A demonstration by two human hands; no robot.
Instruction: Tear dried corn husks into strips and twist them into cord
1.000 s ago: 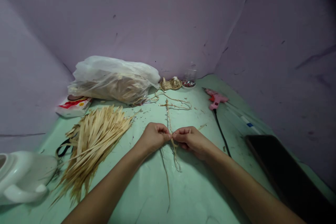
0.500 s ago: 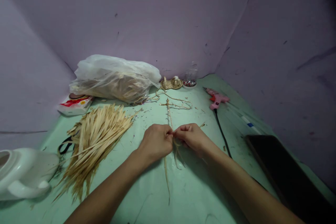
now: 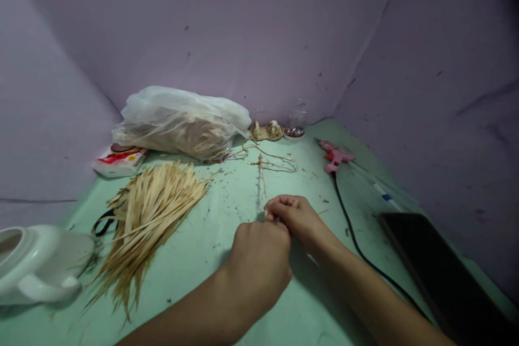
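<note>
A thin twisted cord [image 3: 263,177] of straw-coloured fibre runs down the middle of the table to my hands. My right hand [image 3: 295,217] pinches its near end between thumb and fingers. Just in front of and below it, my left hand [image 3: 261,262] is closed in a fist with its back toward me; the loose fibre ends it was beside are hidden behind it. Further along, the cord meets a small crosspiece and a thin looped strand [image 3: 279,166]. To the left lies a fanned bundle of dry fibre strips [image 3: 152,221].
A plastic bag [image 3: 182,119] of fibre, a red-and-white box [image 3: 120,162], a woven piece [image 3: 266,131] and a bead container [image 3: 294,128] stand at the back. Right are a pink glue gun [image 3: 335,155], its black cord [image 3: 348,227] and a dark phone [image 3: 438,265]. A white jug [image 3: 44,265] lies left.
My left hand has moved toward me and turned, its back now covering the loose fibre ends. My right hand stays pinched on the cord. The view has shifted slightly.
</note>
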